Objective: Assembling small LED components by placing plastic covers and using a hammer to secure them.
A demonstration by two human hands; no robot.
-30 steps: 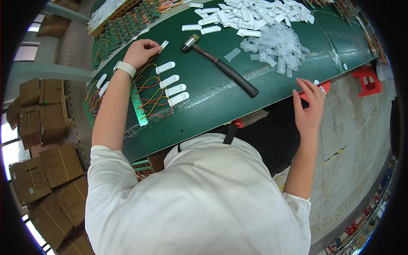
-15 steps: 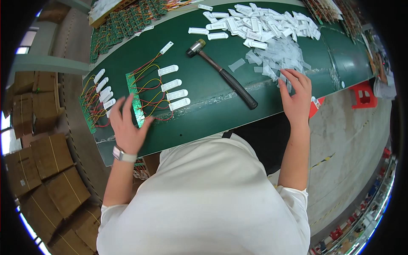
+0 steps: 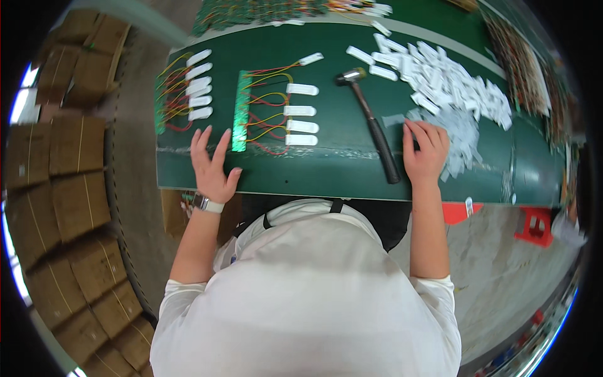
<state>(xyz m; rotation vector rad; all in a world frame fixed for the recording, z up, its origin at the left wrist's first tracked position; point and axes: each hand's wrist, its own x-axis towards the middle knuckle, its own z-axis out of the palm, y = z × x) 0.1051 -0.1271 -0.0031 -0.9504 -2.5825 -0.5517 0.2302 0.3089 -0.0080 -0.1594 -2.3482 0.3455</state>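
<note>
My left hand (image 3: 215,166) is open, its spread fingers over the table's front edge, just below a green circuit board strip (image 3: 240,113). Red and yellow wires link that strip to several white oblong plastic pieces (image 3: 301,111) on its right. A second wired strip (image 3: 160,107), with white pieces (image 3: 199,86) of its own, lies farther left. My right hand (image 3: 427,151) is closed, fingertips pressed at the end of a translucent plastic sheet (image 3: 394,120). Beside it is a heap of similar sheets (image 3: 461,138), partly covered by the hand. Between my hands lies a black-handled hammer (image 3: 377,135).
A large pile of white plastic pieces (image 3: 452,81) spreads over the far right of the green table (image 3: 339,166). More circuit boards (image 3: 264,14) line the back edge, and wire bundles (image 3: 518,63) the right. Cardboard boxes (image 3: 75,144) stand on the left, a red stool (image 3: 534,227) on the right.
The view has shifted, so the table looks straighter. My right hand has come left from the sheet heap to the lone sheet near the hammer. My left hand has drawn back from the circuit boards.
</note>
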